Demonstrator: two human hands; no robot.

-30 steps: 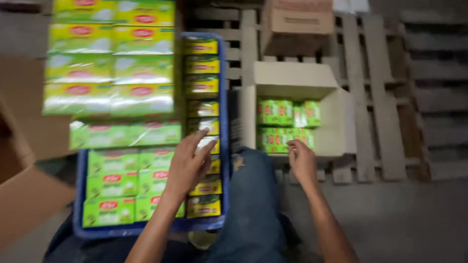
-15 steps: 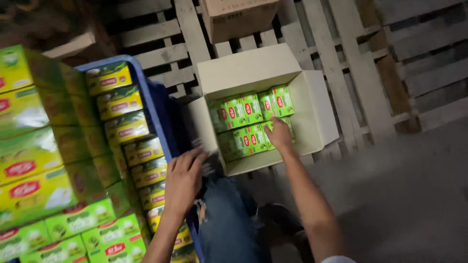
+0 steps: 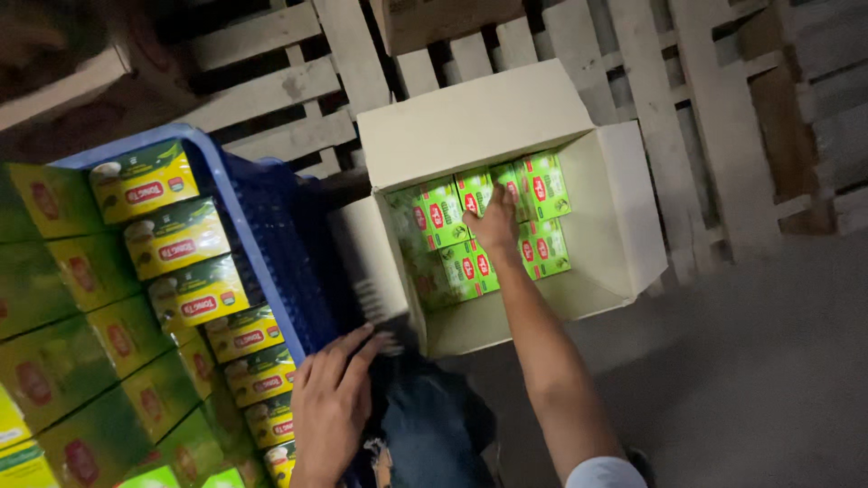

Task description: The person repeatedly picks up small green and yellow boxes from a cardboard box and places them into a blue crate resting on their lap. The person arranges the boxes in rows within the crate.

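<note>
Right hand [image 3: 495, 226]: lying open, fingers spread flat on the green packs [image 3: 470, 230] inside the carton [image 3: 624, 226].
Left hand [image 3: 330, 398]: resting open on the crate [image 3: 271, 235] rim.
Crate: blue, holding rows of yellow-green boxes [image 3: 181, 239] with red oval labels.
Carton: white, flaps open, sitting against wooden pallets [image 3: 705, 108].
Floor [image 3: 741, 380]: grey, dim.

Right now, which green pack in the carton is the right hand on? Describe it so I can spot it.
Find the open cardboard carton resting against the wooden pallet, right of the blue crate. Green packs fill its left part in two rows. The right hand presses the upper-row pack, second from the left, the only one partly covered by fingers.
</note>
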